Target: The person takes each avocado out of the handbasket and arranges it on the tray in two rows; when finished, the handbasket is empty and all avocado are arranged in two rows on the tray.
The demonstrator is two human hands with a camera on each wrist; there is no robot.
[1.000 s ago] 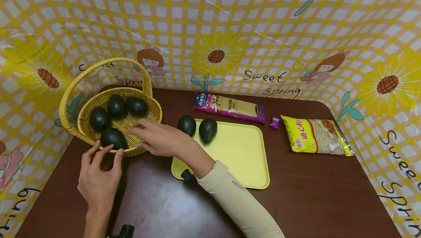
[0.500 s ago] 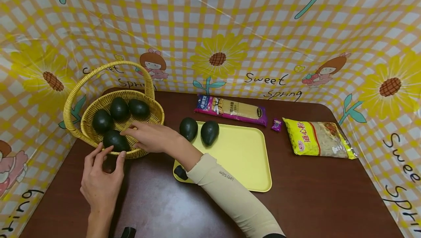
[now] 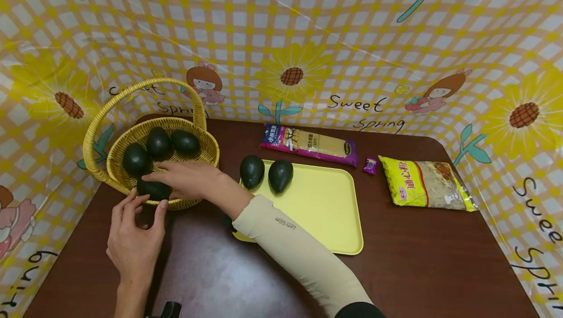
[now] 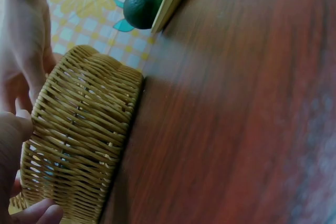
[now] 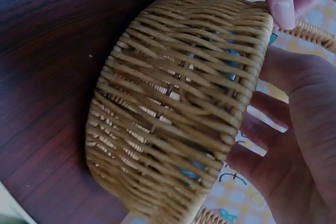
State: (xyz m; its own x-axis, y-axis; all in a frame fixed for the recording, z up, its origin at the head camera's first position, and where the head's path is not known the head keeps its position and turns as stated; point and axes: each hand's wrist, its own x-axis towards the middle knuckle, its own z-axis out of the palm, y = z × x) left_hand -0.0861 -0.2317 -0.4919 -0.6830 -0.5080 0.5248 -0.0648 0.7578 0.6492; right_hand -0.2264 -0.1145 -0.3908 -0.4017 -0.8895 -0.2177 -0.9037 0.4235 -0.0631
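Note:
A yellow wicker basket with a tall handle stands at the left, holding several dark green avocados. My left hand holds its near rim, thumb and fingers spread along the edge. My right hand reaches into the basket over the nearest avocado, fingers across its top and thumb at its right side. That avocado is partly covered in the head view and hidden behind the wicker wall in the right wrist view. Among the others are a left avocado, a back avocado and a right avocado.
A yellow tray lies mid-table, with two avocados at its upper left corner. Behind it is a purple spaghetti packet. A small purple wrapped candy and a yellow pasta bag lie to the right. Checked cloth surrounds the table.
My right hand has moved left inside the basket, from beside the nearest avocado to over it. The left hand stays at the rim.

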